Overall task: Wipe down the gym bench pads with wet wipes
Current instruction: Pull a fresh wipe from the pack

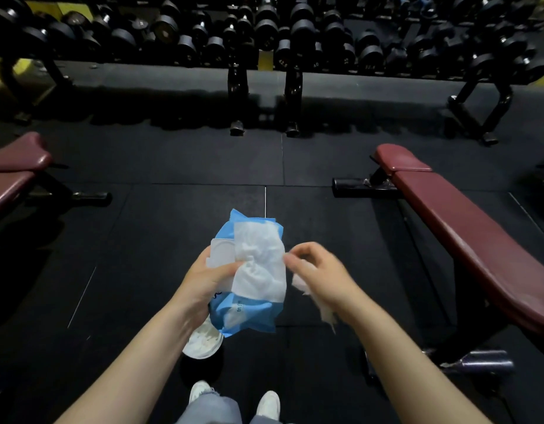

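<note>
The step in hand looks like getting a fresh wipe ready, with no wiping of a pad begun yet. The left hand (209,278) curls round a blue pack of wipes (249,313), thumb across its front, holding it out in front of the body with its white lid (222,251) flipped up just above the thumb. A white wipe (260,264) stands out of the pack's opening and lies spread over its face. The right hand (315,270), blurred, is just beside the pack with fingers curled, pinching a crumpled wipe (322,310) that hangs below the palm; whether its fingertips also touch the spread sheet I cannot tell. The red bench pad (466,228) runs well off to the right of the right hand, and another pad (14,166) sits far left of the left hand. Next, probably, the sheet must come free of the pack, then the body must turn right to reach the pad.
</note>
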The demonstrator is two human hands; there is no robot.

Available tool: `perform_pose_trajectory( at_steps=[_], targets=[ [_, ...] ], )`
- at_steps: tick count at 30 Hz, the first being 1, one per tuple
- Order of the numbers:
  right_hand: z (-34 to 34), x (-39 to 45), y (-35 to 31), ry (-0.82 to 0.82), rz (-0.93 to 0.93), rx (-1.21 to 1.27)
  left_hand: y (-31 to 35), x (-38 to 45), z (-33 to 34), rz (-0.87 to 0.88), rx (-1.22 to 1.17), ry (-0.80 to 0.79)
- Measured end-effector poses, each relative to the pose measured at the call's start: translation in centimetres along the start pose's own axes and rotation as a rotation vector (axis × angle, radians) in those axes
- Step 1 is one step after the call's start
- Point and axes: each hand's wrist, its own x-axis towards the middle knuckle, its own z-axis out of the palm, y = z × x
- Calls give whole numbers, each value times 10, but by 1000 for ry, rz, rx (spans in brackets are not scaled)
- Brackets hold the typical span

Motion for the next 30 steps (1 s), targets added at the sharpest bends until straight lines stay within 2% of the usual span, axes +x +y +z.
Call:
perform_pose_trajectory(
  at_steps=[3,8,12,19,21,25,26,30],
  targets=[
    [18,0,-2,6,9,-113,-1,-2,4,-4,20,-5],
    [10,1,3,126,-171,-136,-11,-3,-5,-51,-18,31],
    [-12,-1,0,96,-196,-10,-18,-4,-10,-84,-79,43],
    [-39,-11,-15,24,-262,101,-17,-3,-10,-68,-63,78],
    [-38,-11,-17,46,-268,103,-15,-2,-9,-54,-50,76],
    [-22,-10,-18,-73,-210,527,-12,-2,-5,-17,2,79],
    [-16,-8,-16,-113,-175,540,-10,-2,-4,-7,15,82],
    [0,-3,-9,-135,-67,173,-6,-4,-1,24,48,79]
  ],
)
